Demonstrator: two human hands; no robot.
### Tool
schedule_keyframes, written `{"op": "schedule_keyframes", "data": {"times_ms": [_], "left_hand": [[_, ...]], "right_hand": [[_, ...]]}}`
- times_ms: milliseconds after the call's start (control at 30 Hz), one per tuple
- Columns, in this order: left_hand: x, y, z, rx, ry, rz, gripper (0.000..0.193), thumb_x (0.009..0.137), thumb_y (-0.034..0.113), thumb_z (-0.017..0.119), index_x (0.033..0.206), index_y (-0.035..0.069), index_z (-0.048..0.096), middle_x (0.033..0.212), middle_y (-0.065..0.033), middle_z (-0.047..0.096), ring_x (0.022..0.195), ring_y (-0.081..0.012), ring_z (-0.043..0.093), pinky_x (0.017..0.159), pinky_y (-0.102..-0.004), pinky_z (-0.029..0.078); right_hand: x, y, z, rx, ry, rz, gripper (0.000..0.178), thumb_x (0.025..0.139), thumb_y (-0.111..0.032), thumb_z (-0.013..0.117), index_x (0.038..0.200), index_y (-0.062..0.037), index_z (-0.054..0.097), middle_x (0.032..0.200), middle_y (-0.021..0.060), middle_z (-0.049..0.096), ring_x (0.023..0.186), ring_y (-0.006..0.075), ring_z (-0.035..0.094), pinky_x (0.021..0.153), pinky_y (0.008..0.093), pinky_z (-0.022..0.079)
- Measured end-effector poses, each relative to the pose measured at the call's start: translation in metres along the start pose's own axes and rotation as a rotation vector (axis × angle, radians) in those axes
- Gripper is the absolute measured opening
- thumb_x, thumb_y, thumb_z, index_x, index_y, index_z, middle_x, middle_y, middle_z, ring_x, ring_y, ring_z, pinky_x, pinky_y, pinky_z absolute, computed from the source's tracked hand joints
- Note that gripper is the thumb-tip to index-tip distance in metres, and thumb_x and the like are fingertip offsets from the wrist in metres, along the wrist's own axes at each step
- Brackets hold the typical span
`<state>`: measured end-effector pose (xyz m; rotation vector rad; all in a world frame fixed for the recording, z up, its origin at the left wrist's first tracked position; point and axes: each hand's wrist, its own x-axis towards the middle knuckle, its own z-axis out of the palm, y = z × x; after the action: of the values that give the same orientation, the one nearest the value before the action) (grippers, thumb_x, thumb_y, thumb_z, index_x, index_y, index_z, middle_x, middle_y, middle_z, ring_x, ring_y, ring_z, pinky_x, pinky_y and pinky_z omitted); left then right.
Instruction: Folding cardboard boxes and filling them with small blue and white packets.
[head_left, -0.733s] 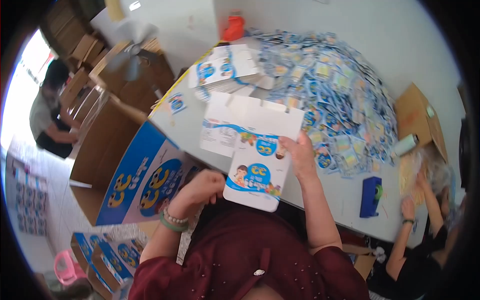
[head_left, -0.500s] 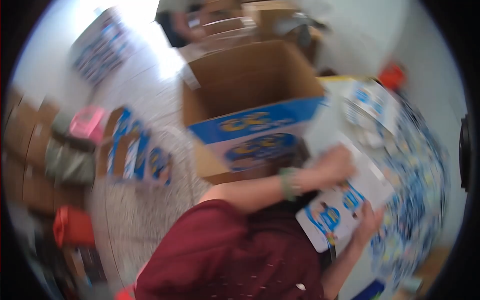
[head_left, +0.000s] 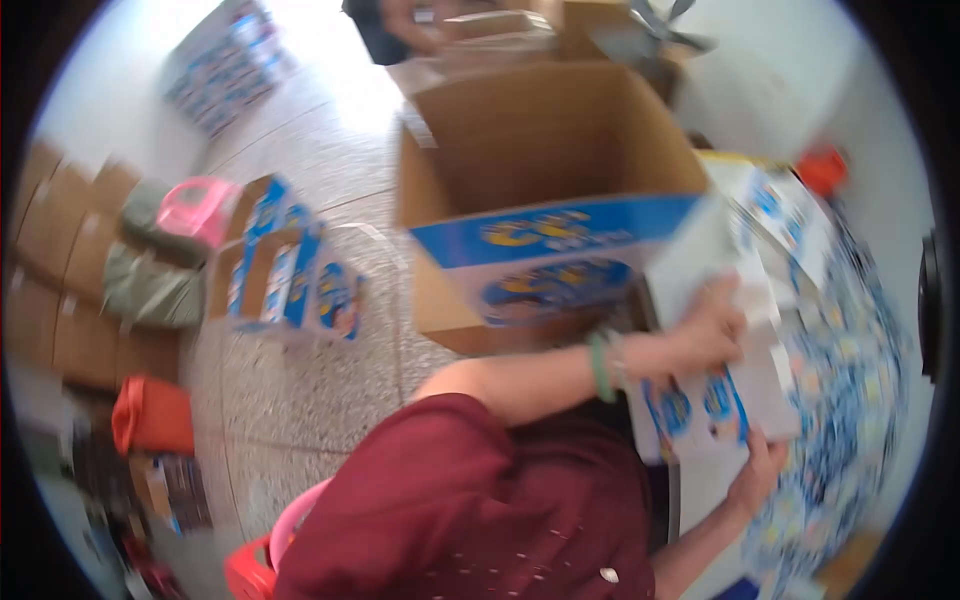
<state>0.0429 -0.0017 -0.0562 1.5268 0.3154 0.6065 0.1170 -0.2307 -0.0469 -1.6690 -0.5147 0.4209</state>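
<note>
A white and blue printed carton (head_left: pixel 675 415), fairly flat, lies at a slant on the pale work surface at my right. The right hand (head_left: pixel 765 462) grips its lower right edge, thumb on the printed face. Across the carton's upper part reaches my left hand (head_left: pixel 712 328), with a green bangle (head_left: pixel 600 368) on the wrist. Its fingers look partly stretched and apart, touching the white flap (head_left: pixel 755 290); motion blur hides their exact contact. Just left of the hands stands a large open cardboard box (head_left: pixel 555 235) with a blue printed band.
More white and blue cartons (head_left: pixel 785 215) lie beyond my hands, near a red object (head_left: pixel 822 170). A patterned blue cloth (head_left: pixel 850 400) covers the right side. On the floor at left are printed boxes (head_left: pixel 285 265), a pink basket (head_left: pixel 198 210) and stacked brown cartons (head_left: pixel 60 230). Another person's hand (head_left: pixel 415 25) shows far off.
My left hand has gone from a bent, closed shape to fingers more stretched on the flap. The right hand keeps the carton's edge. The whole view has shifted, moving the scene rightward.
</note>
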Motion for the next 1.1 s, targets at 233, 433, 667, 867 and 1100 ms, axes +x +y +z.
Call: {"op": "schedule_keyframes", "data": {"times_ms": [233,433,667,867,1100], "left_hand": [[0.0,0.087,-0.035,-0.122,-0.21,0.211,0.016,0.075,-0.008,0.065,0.071,0.0,0.051,0.143,-0.0135,0.035,0.082,-0.0111,0.058,0.064,-0.0235,0.05],[0.01,0.098,-0.019,0.109,-0.259,0.619,0.016,0.074,-0.014,0.063,0.078,-0.002,0.055,0.137,-0.0169,0.045,0.112,-0.0191,0.053,0.084,-0.0295,0.048],[-0.026,0.011,-0.029,0.234,-0.374,0.327,0.005,0.084,0.005,0.06,0.083,0.001,0.057,0.135,-0.0207,0.047,0.115,-0.0256,0.052,0.091,-0.0304,0.042],[-0.037,-0.004,-0.015,0.395,-0.079,0.289,0.013,0.083,0.01,0.065,0.08,0.0,0.059,0.122,-0.0193,0.056,0.099,-0.0262,0.06,0.078,-0.0305,0.047],[-0.026,-0.02,0.001,0.615,0.094,0.343,0.02,0.078,0.014,0.07,0.075,-0.001,0.058,0.114,-0.02,0.059,0.08,-0.0304,0.061,0.067,-0.035,0.048]], "right_hand": [[0.017,-0.051,0.023,-0.694,0.005,-0.376,0.029,0.078,-0.013,0.07,0.103,-0.001,0.065,0.113,0.0139,0.061,0.106,0.0233,0.056,0.088,0.034,0.044],[0.026,-0.074,0.009,-0.339,0.32,-0.745,0.036,0.069,0.003,0.068,0.102,-0.0116,0.065,0.126,0.0186,0.053,0.111,0.0363,0.051,0.093,0.038,0.04],[0.006,0.015,0.012,-0.757,0.156,-0.668,0.023,0.074,0.001,0.067,0.092,-0.0135,0.065,0.118,0.019,0.054,0.106,0.0376,0.051,0.09,0.0404,0.042],[-0.012,-0.001,0.023,-0.798,0.082,-0.478,0.021,0.083,-0.018,0.063,0.097,-0.0028,0.064,0.116,0.0214,0.053,0.106,0.0376,0.051,0.092,0.0428,0.042],[-0.012,0.008,0.047,-0.756,0.368,-0.265,0.037,0.084,-0.024,0.061,0.115,-0.0025,0.06,0.129,0.0242,0.048,0.112,0.0405,0.048,0.098,0.0444,0.038]]}}
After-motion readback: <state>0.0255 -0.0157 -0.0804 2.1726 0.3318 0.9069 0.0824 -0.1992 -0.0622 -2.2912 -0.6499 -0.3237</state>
